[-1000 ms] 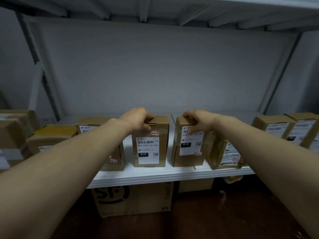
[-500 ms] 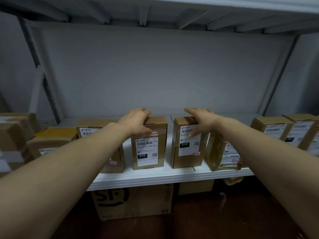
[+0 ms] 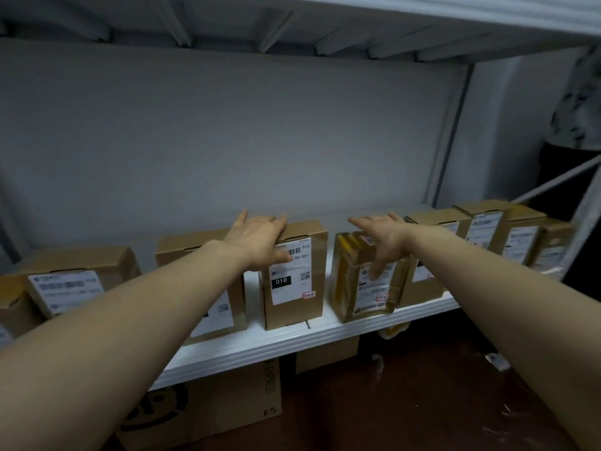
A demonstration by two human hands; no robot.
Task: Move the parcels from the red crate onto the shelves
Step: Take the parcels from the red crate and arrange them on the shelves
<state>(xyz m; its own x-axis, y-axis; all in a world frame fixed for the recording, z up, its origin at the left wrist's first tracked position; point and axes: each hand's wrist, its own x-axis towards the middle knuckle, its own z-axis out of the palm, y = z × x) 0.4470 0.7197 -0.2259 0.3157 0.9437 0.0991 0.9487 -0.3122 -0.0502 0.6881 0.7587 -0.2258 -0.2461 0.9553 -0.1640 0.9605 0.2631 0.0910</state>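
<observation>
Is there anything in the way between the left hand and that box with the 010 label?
Nothing visible. The left hand rests directly on the top of the 010 box, which already stands on the white shelf.

Parcels [image 3: 517, 242] line the shelf [image 3: 292, 345] front with only narrow gaps either side of the box [image 3: 294, 288], while the room above them to the upper shelf [image 3: 325, 24] and behind to the wall [image 3: 227, 141] lies open.

views: one, head-worn, wide-angle
facing: forward and slightly down at white shelf [image 3: 292, 340]
range: close, arm's length; left hand [image 3: 257, 239] and right hand [image 3: 387, 237] mid-frame
</observation>
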